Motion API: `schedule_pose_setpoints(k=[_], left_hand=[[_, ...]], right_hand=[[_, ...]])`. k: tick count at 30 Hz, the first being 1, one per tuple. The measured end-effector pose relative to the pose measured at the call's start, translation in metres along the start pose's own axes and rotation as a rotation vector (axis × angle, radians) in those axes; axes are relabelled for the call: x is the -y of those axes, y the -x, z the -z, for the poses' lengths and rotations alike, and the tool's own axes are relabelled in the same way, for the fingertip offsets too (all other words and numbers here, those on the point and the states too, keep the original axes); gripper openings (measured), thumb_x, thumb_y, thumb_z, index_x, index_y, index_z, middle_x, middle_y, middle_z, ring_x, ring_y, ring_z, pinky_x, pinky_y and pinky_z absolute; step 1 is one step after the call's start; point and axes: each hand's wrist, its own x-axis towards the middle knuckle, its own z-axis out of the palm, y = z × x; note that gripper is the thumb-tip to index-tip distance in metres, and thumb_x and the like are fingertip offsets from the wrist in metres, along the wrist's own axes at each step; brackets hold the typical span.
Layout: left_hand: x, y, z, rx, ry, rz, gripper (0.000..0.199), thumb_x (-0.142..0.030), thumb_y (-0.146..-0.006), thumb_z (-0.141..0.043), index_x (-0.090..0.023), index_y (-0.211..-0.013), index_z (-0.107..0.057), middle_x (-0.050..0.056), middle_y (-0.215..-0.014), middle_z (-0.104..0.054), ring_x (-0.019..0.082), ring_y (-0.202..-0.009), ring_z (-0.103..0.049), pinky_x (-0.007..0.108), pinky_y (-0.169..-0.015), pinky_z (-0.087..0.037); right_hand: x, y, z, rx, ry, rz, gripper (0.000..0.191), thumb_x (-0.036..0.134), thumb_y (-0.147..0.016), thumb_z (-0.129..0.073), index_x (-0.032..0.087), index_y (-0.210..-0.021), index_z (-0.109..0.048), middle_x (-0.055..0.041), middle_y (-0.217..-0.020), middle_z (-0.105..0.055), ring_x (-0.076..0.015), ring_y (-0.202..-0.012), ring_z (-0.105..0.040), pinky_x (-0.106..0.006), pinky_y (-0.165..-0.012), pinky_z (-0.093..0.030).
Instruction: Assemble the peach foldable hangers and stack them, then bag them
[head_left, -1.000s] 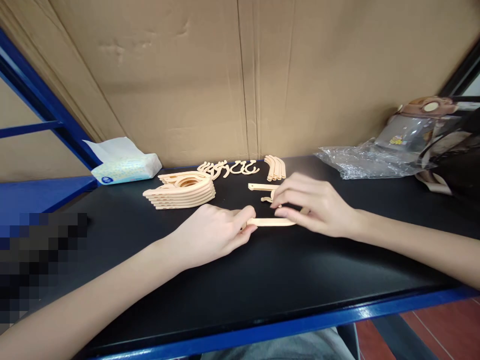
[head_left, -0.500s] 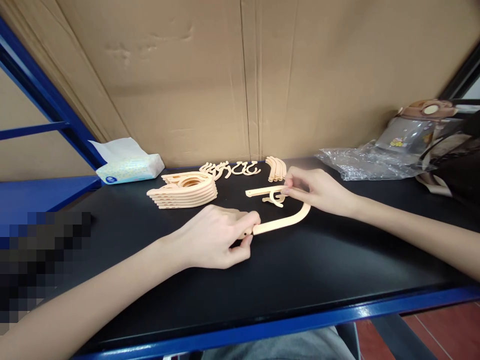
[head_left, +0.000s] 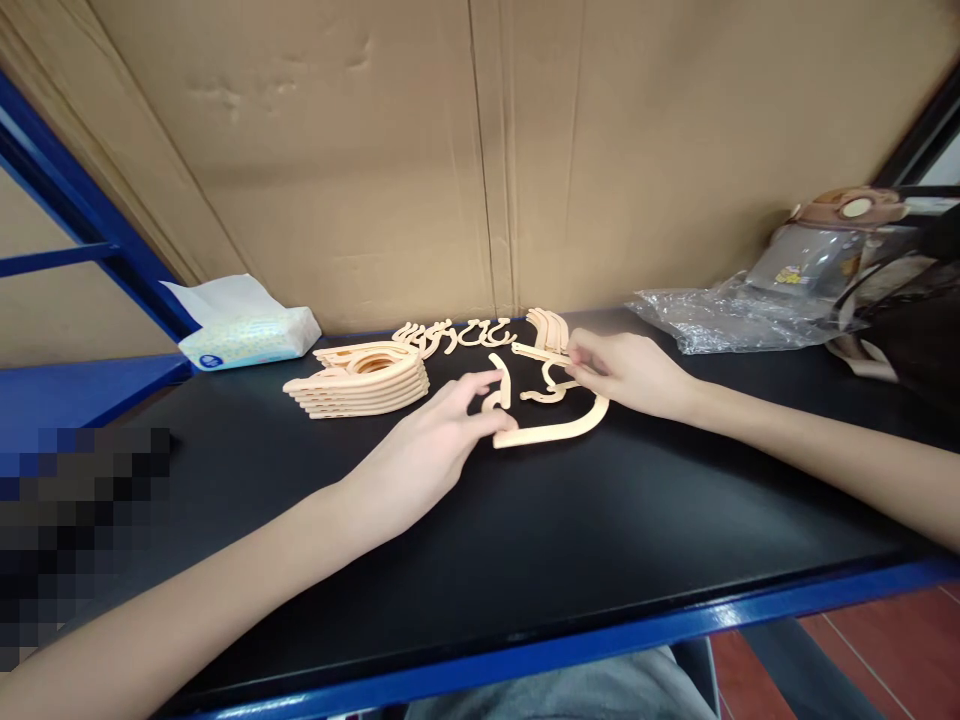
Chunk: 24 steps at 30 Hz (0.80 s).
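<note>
**Two hands at a bent hanger part, head view**

Head view: the left hand (head_left: 450, 425) reaches in from the tabletop's front left corner, palm down, thumb and index finger parted around a small curved piece (head_left: 505, 382); whether they grip it cannot be told. The thumb meets the free end of the bent hanger part (head_left: 555, 434), which lies midway between the tabletop's side edges. The right hand (head_left: 630, 375) enters from the right edge, wrist nearly level, thumb and forefinger pinched on that part beside a hook (head_left: 547, 378). The right hand covers the part's bend; contact with the tabletop (head_left: 570, 560) is unclear. Stacked hanger frames (head_left: 364, 385) stand toward the rear left corner. The bottle (head_left: 810, 255) is partly hidden by a plastic bag (head_left: 712, 320).
</note>
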Motion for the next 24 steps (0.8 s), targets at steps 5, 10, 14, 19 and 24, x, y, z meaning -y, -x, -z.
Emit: schedule_pose_setpoints(k=[5,10,14,19,24], left_hand=[[-0.005,-0.004,0.001,0.02,0.257,0.178,0.028,-0.008,-0.089,-0.032,-0.02,-0.082,-0.056,0.001,-0.113,-0.054,0.017,-0.106,-0.054,0.028,-0.084,-0.043],[-0.014,-0.006,0.002,0.026,0.194,0.172,0.013,-0.03,-0.087,-0.053,-0.02,-0.079,-0.054,0.0,-0.108,-0.055,0.017,-0.093,-0.056,0.029,-0.081,-0.043],[-0.013,-0.004,0.001,0.048,0.142,0.107,0.017,-0.035,-0.084,-0.059,-0.02,-0.084,-0.051,0.0,-0.102,-0.057,0.017,-0.089,-0.056,0.028,-0.075,-0.043],[-0.014,-0.004,0.004,0.106,0.145,0.032,0.021,-0.027,-0.082,-0.057,-0.022,-0.101,-0.048,-0.001,-0.096,-0.058,0.014,-0.078,-0.056,0.026,-0.069,-0.043],[-0.016,-0.004,0.004,0.139,0.136,-0.045,0.022,-0.017,-0.079,-0.052,-0.021,-0.1,-0.049,0.0,-0.094,-0.059,0.013,-0.074,-0.055,0.024,-0.066,-0.041]], right_hand=[[0.006,0.002,0.001,-0.024,-0.004,-0.017,0.009,0.027,-0.084,-0.047,0.022,-0.078,-0.041,0.0068,-0.058,-0.05,-0.0097,-0.049,-0.042,-0.022,-0.05,-0.024],[0.011,0.003,0.001,-0.032,-0.019,-0.049,0.008,0.025,-0.083,-0.047,0.023,-0.078,-0.041,0.0073,-0.057,-0.05,-0.0102,-0.049,-0.044,-0.022,-0.05,-0.025],[0.01,0.003,0.001,-0.043,-0.039,-0.05,0.008,0.025,-0.083,-0.047,0.023,-0.078,-0.042,0.0068,-0.057,-0.052,-0.0104,-0.05,-0.045,-0.022,-0.051,-0.026],[0.01,0.004,0.0,-0.001,-0.085,-0.029,0.011,0.026,-0.085,-0.046,0.023,-0.077,-0.04,0.0066,-0.061,-0.053,-0.0102,-0.051,-0.045,-0.022,-0.051,-0.027],[0.014,0.004,0.001,0.035,-0.115,0.0,0.013,0.026,-0.085,-0.046,0.022,-0.076,-0.04,0.0058,-0.062,-0.053,-0.01,-0.052,-0.044,-0.022,-0.053,-0.027]])
